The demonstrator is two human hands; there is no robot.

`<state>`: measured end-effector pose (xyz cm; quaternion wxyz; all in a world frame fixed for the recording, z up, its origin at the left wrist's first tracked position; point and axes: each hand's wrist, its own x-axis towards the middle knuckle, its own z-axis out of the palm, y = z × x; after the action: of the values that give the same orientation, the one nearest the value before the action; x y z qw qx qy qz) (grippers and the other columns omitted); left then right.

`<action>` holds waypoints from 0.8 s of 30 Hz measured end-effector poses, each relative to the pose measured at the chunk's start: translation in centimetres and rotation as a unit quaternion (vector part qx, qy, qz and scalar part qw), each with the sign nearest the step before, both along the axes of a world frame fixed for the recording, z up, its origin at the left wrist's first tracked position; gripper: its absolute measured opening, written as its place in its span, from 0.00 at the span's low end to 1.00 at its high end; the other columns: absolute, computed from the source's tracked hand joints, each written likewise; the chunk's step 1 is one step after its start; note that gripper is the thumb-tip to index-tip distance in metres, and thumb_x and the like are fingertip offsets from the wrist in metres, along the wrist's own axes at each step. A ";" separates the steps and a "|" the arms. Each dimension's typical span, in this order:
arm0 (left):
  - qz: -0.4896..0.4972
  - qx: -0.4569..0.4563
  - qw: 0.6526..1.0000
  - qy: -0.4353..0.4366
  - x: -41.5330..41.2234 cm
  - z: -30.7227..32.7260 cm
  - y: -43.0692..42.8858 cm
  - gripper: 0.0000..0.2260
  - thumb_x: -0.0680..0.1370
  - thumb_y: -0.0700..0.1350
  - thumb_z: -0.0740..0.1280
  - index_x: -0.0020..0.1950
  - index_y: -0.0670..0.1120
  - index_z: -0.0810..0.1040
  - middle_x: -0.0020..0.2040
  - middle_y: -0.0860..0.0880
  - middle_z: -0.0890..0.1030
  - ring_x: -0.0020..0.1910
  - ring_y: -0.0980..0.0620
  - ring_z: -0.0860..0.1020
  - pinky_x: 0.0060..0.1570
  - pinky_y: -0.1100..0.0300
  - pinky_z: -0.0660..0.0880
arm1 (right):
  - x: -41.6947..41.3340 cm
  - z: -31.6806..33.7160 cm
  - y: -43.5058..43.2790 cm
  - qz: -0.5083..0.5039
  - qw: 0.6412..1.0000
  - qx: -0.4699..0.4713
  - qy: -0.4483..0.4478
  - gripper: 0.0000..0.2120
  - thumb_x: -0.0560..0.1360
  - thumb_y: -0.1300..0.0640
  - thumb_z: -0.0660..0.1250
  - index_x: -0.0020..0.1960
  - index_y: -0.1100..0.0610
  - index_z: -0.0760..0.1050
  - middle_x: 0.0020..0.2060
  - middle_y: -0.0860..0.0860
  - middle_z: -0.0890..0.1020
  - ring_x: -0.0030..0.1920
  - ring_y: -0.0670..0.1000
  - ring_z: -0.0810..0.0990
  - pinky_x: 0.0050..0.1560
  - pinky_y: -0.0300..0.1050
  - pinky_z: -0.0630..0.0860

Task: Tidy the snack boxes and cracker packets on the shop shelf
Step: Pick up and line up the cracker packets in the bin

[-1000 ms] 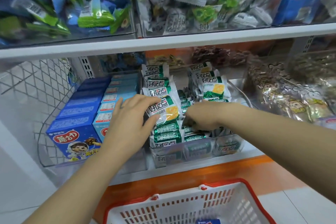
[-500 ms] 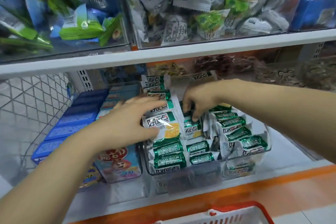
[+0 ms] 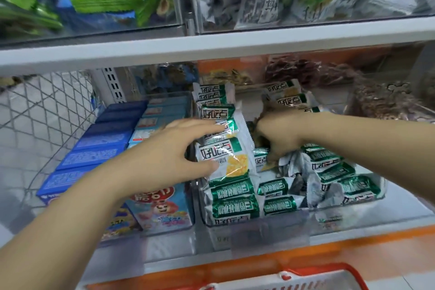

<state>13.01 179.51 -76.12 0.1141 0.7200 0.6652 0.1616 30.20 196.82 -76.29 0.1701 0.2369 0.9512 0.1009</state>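
Straightening packets point(image 3: 221, 153) in the bin point(image 3: 259, 226). Clasping the upright row with left hand point(image 3: 179, 155); reaching with curled right hand point(image 3: 280, 134) among loose ones, cannot tell if holding any. Next: stand these upright, gently.

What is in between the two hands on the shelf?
A row of upright cracker packets, white and green, stands in the clear bin between the left hand and the right hand. The head view shows it.

L hand point(image 3: 179, 148) grips upright cracker packets point(image 3: 221, 155); R hand point(image 3: 280, 134) among loose packets point(image 3: 329, 172)
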 end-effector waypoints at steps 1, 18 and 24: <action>0.001 0.003 1.000 0.002 0.1 0.0 0.0 0.26 0.71 0.65 0.64 0.66 0.74 0.59 0.61 0.79 0.54 0.67 0.72 0.55 0.62 0.76 0.50 | 0.1 0.2 0.1 -0.009 0.999 -0.026 0.019 0.16 0.68 0.44 0.73 0.49 0.52 0.74 0.34 0.44 0.73 0.35 0.48 0.72 0.38 0.40 0.68; 0.076 -0.008 0.992 0.102 2.9 0.8 -1.2 0.26 0.77 0.58 0.60 0.75 0.61 0.57 0.77 0.56 0.55 0.75 0.54 0.52 0.74 0.44 0.45 | 6.2 4.4 -3.7 0.000 0.931 -0.041 0.364 0.17 0.72 0.58 0.70 0.61 0.52 0.75 0.54 0.50 0.80 0.48 0.47 0.75 0.45 0.40 0.67; 0.129 0.092 0.975 0.157 5.2 0.8 -3.1 0.21 0.79 0.53 0.60 0.72 0.57 0.65 0.74 0.56 0.61 0.74 0.52 0.58 0.73 0.42 0.43 | 9.6 4.3 -8.2 -0.003 0.873 -0.034 0.487 0.14 0.70 0.60 0.73 0.54 0.52 0.76 0.45 0.42 0.74 0.44 0.40 0.71 0.48 0.34 0.66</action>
<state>18.23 176.42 -75.28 -0.0799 0.6521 0.7443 0.1203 39.83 188.67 -71.99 -0.3062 0.2530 0.9157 -0.0603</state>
